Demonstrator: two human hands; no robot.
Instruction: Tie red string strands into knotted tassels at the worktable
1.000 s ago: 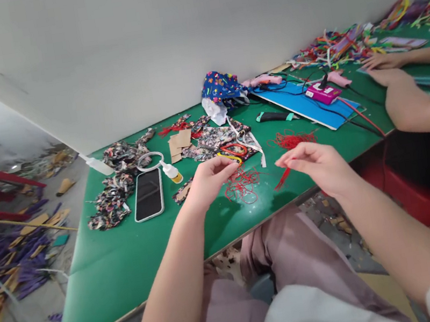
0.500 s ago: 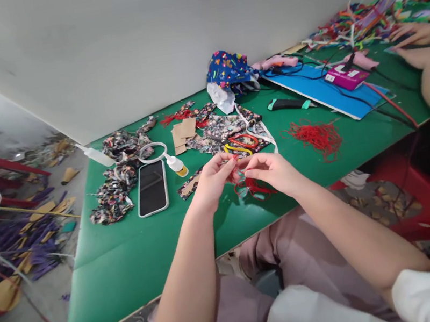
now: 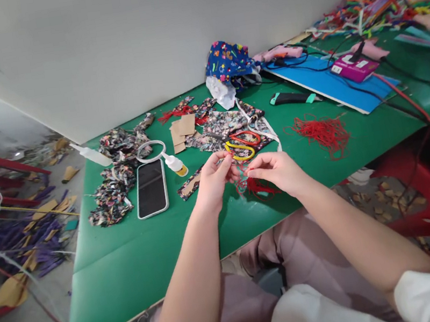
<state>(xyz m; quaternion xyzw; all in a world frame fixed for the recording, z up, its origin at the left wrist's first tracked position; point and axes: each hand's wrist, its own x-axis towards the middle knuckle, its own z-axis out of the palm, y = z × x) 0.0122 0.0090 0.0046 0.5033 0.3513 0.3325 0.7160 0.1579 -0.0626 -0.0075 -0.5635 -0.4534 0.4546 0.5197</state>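
L hand (image 3: 211, 183) & R hand (image 3: 277, 171), apart a sec ago, now pinch red threads (image 3: 260, 187) close together, prob. working same bunch.

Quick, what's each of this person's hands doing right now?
Left hand: closed in a pinch; whatever it grips is too small to tell.
Right hand: closed in a pinch, seemingly holding red threads.

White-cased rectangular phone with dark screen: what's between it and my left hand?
Head view: a dark floral strip lies between phone and left hand, a white yellow-labelled bottle just behind.
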